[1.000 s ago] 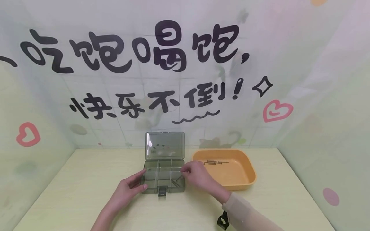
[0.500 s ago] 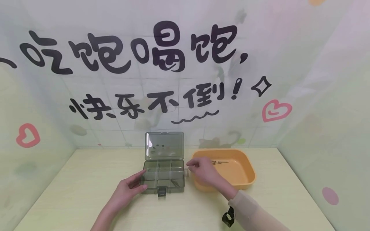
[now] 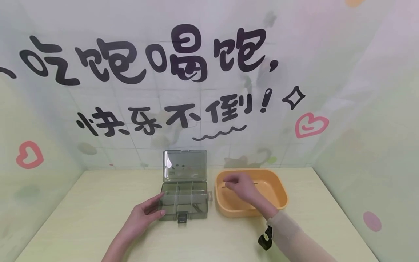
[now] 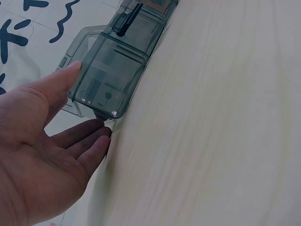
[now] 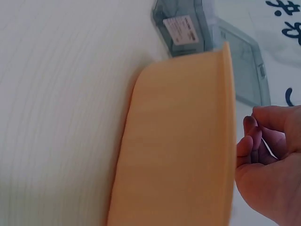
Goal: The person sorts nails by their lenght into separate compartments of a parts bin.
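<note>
In the head view a smoky see-through compartment box stands with its lid raised at the back. My left hand rests against the box's left end, thumb near the front corner and fingers farther back. From the left wrist, that left hand shows straight fingers touching the box. Over an orange tray is my right hand, fingers loosely bent; nothing is visible between them. Thin dark nails or screws lie in the box's front right compartment; another nail or screw shows in the tray.
A dark latch hangs at the box's front and a clear latch sticks out on its right. The tray's high wall fills much of the right wrist view. Behind the table stands a printed wall.
My right hand has moved right, from the box's right edge to over the orange tray, now covering most pieces there. My left hand has stayed at the box.
</note>
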The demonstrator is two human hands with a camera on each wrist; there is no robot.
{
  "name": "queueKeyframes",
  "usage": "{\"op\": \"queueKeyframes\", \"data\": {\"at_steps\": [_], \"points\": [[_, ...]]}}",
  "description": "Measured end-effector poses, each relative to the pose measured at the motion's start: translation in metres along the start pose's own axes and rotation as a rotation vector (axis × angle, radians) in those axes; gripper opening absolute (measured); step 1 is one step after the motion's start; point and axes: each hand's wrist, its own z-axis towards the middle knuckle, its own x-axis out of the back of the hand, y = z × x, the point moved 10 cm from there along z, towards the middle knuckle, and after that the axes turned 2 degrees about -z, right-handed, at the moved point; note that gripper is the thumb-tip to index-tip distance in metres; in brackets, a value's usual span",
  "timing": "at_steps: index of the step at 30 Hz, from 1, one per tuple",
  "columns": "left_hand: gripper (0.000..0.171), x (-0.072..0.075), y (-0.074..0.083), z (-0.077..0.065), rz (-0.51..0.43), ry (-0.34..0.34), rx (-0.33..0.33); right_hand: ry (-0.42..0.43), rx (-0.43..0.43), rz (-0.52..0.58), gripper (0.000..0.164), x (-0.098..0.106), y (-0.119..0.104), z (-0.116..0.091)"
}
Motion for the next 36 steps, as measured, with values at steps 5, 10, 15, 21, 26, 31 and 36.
{"op": "queueKeyframes", "data": {"at_steps": [5,10,15,21,26,31,36], "points": [[0.066,0.001,-0.001,0.0,0.007,0.003,0.003,-0.005,-0.036,0.021,0.015,0.006,0.017,0.003],[0.065,0.001,0.0,-0.002,0.005,0.0,-0.01,-0.016,-0.072,0.028,0.017,0.012,0.029,0.005],[0.066,0.001,0.0,-0.002,-0.005,0.0,-0.011,0.004,-0.103,0.013,0.017,0.018,0.039,0.007],[0.065,0.0,-0.001,0.0,-0.001,0.008,-0.006,0.045,-0.125,-0.009,0.012,0.024,0.049,0.009],[0.065,0.001,0.0,-0.001,-0.002,0.007,-0.003,0.06,-0.139,-0.034,0.013,0.028,0.056,0.011],[0.066,0.0,-0.002,-0.001,0.003,0.005,0.005,0.077,-0.17,-0.066,0.016,0.032,0.067,0.013],[0.065,-0.002,-0.003,0.001,-0.003,0.008,0.003,0.095,-0.153,-0.093,0.017,0.032,0.07,0.017]]}}
